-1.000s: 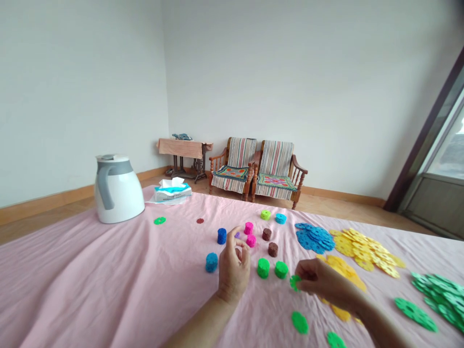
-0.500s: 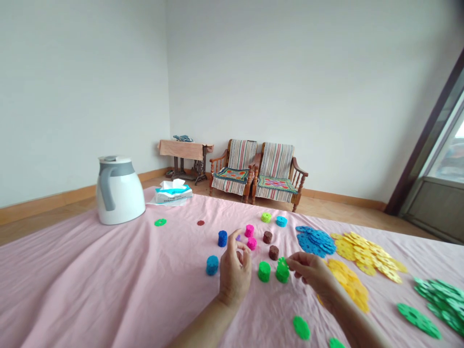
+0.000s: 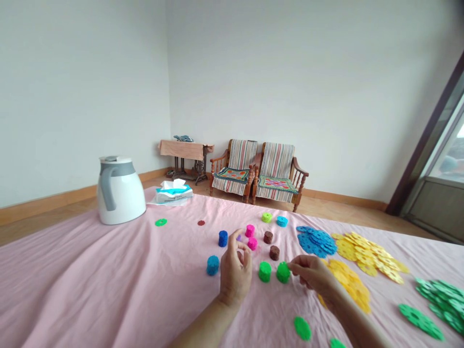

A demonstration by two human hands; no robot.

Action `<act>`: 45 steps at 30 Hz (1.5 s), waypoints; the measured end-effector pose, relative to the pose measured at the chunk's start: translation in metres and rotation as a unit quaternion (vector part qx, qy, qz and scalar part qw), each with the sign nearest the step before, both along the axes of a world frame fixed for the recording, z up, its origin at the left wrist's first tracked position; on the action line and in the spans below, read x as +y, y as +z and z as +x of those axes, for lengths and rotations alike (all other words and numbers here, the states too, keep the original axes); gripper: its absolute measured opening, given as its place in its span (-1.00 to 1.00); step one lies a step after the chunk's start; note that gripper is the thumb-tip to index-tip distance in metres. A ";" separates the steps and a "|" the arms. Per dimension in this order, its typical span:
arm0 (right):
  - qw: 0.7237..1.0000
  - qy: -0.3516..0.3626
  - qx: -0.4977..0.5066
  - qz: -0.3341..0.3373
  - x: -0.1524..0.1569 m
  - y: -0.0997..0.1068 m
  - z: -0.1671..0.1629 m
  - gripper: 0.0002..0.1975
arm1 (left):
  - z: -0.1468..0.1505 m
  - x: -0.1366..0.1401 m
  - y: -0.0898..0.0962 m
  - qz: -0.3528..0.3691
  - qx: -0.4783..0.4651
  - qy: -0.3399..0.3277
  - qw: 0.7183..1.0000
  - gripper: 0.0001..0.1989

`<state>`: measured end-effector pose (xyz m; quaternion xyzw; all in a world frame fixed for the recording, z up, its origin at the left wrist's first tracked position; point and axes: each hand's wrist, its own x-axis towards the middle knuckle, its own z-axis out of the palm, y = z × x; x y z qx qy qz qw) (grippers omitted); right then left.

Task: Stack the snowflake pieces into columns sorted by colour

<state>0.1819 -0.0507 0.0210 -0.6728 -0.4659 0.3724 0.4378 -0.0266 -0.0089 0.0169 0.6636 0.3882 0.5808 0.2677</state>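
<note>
My right hand (image 3: 308,271) pinches the right edge of the top green notched disc on a short green stack (image 3: 282,272). Just left of that stands another green stack (image 3: 265,271). My left hand (image 3: 236,268) is raised over the cloth, index finger bent upward and the others loosely curled, holding nothing that I can see. Close to it on the left are a light blue stack (image 3: 212,265) and a dark blue stack (image 3: 223,238). Beyond it are two pink stacks (image 3: 250,230), two brown stacks (image 3: 274,253) and a purple disc (image 3: 238,238), partly hidden.
Right of my hands lie piles of blue discs (image 3: 317,241), yellow discs (image 3: 369,256) and green discs (image 3: 444,302). A white jug (image 3: 125,195) and a tissue box (image 3: 174,193) stand at the left on the pink cloth (image 3: 108,280). Two chairs (image 3: 277,169) are behind.
The green disc in my right hand has gone from tilted above the right green stack to flat on its top. My left hand stays in place.
</note>
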 end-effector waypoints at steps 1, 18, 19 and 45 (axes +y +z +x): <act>1.000 -0.001 -0.002 0.004 0.000 -0.001 0.000 -0.81 | 0.000 0.000 0.000 0.001 0.001 0.001 1.000 -0.62; 0.964 0.022 -0.208 0.164 -0.013 -0.015 -0.011 -0.60 | 0.000 0.000 0.000 0.007 0.011 0.006 1.000 -0.63; 0.959 0.025 -0.218 0.179 -0.012 -0.019 -0.013 -0.61 | 0.000 0.000 0.000 0.008 0.011 0.006 1.000 -0.62; 0.946 0.050 -0.266 0.180 -0.014 -0.022 -0.008 -0.49 | 0.000 0.000 -0.001 0.015 0.004 0.004 1.000 -0.64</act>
